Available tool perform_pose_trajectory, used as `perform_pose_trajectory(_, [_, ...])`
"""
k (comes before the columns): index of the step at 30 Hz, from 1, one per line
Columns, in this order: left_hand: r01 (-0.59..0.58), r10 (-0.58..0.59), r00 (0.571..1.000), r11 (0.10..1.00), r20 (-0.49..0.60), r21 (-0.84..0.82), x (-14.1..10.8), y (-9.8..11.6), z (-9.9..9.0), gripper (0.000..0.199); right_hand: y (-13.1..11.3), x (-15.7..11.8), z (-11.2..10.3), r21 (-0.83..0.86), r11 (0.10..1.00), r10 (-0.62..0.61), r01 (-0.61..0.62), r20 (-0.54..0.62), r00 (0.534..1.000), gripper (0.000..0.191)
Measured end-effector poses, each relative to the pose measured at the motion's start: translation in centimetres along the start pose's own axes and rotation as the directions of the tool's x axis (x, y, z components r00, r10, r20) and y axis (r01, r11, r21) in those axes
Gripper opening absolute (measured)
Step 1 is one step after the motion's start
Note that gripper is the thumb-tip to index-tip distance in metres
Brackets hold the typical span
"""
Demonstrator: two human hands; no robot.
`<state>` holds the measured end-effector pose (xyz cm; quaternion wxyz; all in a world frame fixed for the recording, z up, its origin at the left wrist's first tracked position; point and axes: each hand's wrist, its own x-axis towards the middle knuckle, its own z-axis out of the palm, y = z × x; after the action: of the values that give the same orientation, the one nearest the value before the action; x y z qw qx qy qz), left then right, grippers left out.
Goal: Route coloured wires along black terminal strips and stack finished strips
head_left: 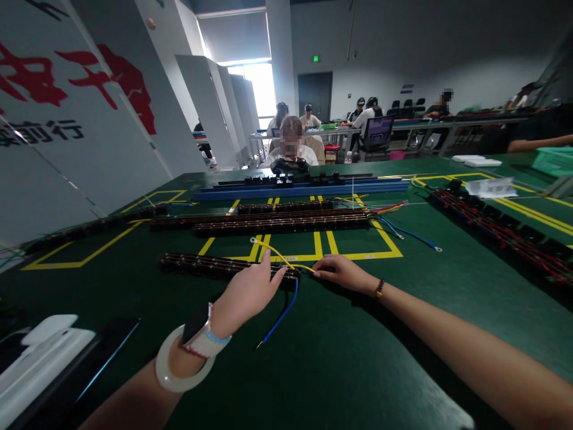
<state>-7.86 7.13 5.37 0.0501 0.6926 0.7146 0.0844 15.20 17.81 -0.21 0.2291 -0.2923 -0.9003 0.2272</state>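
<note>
left wall point(27, 191): red "干" point(87, 74), black "前行" point(65, 129) | back wall point(403, 48): green exit sign point(316, 58)

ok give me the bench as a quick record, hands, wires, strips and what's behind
left hand: over the near black strip, by its right end; grip unclear
right hand: fingertips pinching a yellow wire
blue wire: trails from the strip's right end toward the person
behind: more black strips, then a long blue bar
table: green, yellow lines
wrists: watch left, beaded bracelet right
</note>
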Motion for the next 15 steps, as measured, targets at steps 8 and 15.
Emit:
perform_pose_trajectory(8, [-0.336,0.351,0.936,0.912,0.022,-0.235,-0.7,2.1,1.9,0.054,0.2,-0.1,-0.1,0.09,0.996,0.022,-0.025,0.038,0.999,0.031])
perform_pose_trajectory(15, [-0.237,0.245,0.969,0.951,0.019,-0.198,-2.7,2.4,0.8,0.036,-0.6,0.0,-1.3,0.095,0.97,0.201,-0.223,0.193,0.96,0.056])
